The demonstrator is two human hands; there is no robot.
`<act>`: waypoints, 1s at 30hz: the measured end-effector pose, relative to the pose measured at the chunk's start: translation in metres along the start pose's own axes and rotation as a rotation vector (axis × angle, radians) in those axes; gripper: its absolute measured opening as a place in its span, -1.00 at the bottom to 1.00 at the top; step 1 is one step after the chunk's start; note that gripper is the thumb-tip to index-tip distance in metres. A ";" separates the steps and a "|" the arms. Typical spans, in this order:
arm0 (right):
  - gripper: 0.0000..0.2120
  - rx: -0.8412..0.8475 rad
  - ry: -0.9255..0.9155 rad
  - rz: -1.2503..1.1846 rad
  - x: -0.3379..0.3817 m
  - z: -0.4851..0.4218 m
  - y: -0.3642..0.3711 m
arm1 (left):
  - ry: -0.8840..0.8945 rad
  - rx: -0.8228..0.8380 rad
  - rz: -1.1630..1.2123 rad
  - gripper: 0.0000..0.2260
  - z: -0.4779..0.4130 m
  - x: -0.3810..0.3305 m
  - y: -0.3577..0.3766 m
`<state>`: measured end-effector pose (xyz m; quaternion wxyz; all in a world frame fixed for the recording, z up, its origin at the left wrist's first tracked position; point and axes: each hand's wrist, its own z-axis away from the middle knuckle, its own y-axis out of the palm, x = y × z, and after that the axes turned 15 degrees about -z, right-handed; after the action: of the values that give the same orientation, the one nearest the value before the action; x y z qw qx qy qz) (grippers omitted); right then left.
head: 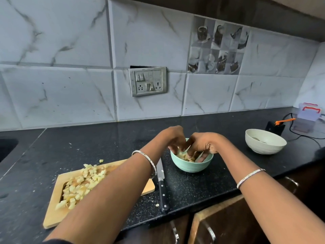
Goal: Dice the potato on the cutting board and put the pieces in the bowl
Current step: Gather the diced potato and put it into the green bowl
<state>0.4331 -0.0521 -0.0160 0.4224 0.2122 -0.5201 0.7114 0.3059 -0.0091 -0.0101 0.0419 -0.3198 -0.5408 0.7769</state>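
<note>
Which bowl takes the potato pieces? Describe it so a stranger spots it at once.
On the black countertop, look just right of the wooden cutting board and the knife. The bowl there is mint green and holds potato pieces; the other bowl, farther right, is white.

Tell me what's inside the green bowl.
Pale diced potato pieces lie in the green bowl. The left grip and right grip reach in from above, covering most of the interior, so how full it is cannot be seen.
</note>
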 end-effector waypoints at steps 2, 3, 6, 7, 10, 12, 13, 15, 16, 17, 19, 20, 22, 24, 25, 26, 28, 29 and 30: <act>-0.69 -0.091 -0.014 0.043 0.006 0.002 0.001 | 0.005 -0.073 0.036 -0.78 0.002 0.002 -0.004; -0.73 -0.155 -0.031 0.096 0.009 0.002 0.003 | 0.003 -0.117 0.069 -0.82 0.001 0.005 -0.007; -0.79 -0.408 -0.136 0.222 0.019 0.002 0.009 | 0.001 -0.228 0.177 -0.84 0.006 0.012 -0.016; -0.78 -0.444 -0.155 0.237 0.022 0.001 0.011 | 0.018 -0.245 0.208 -0.83 0.008 0.015 -0.018; -0.73 -0.320 -0.102 0.228 0.026 0.005 0.014 | 0.069 -0.223 0.227 -0.81 0.011 0.022 -0.019; -0.71 -0.251 -0.078 0.207 0.024 0.008 0.014 | 0.078 -0.196 0.172 -0.81 0.011 0.024 -0.014; -0.74 -0.278 -0.087 0.201 0.023 0.007 0.013 | 0.075 -0.209 0.176 -0.82 0.011 0.024 -0.012; -0.79 -0.413 -0.138 0.218 0.021 0.005 0.012 | 0.068 -0.290 0.240 -0.83 0.011 0.026 -0.010; -0.80 -0.462 -0.177 0.240 0.021 0.004 0.012 | 0.066 -0.334 0.275 -0.84 0.012 0.027 -0.010; -0.80 -0.479 -0.223 0.251 0.022 0.004 0.013 | 0.072 -0.367 0.292 -0.84 0.013 0.029 -0.011; -0.85 -0.457 -0.315 0.213 0.026 0.006 0.018 | 0.093 -0.417 0.274 -0.86 0.018 0.035 -0.015; -0.87 -0.453 -0.358 0.183 0.028 0.007 0.022 | 0.105 -0.451 0.263 -0.87 0.023 0.037 -0.018; -0.88 -0.430 -0.425 0.150 0.035 0.009 0.035 | 0.111 -0.541 0.265 -0.88 0.033 0.048 -0.024; -0.90 -0.324 -0.444 0.151 0.040 0.009 0.053 | 0.084 -0.599 0.273 -0.87 0.047 0.063 -0.029; -0.90 -0.269 -0.446 0.172 0.040 0.008 0.064 | 0.067 -0.594 0.272 -0.86 0.053 0.071 -0.032; -0.90 -0.234 -0.454 0.222 0.042 0.004 0.078 | 0.046 -0.568 0.268 -0.86 0.060 0.082 -0.035; -0.87 -0.226 -0.475 0.342 0.042 -0.005 0.101 | 0.005 -0.463 0.243 -0.86 0.074 0.103 -0.041; -0.84 -0.219 -0.476 0.389 0.043 -0.008 0.111 | -0.021 -0.408 0.208 -0.86 0.081 0.113 -0.043; -0.82 -0.208 -0.471 0.432 0.043 -0.011 0.117 | -0.043 -0.363 0.174 -0.86 0.088 0.122 -0.045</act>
<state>0.3147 -0.0376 -0.0545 0.1494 0.2114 -0.7064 0.6588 0.1483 -0.0121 -0.0076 -0.0953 -0.3507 -0.6432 0.6740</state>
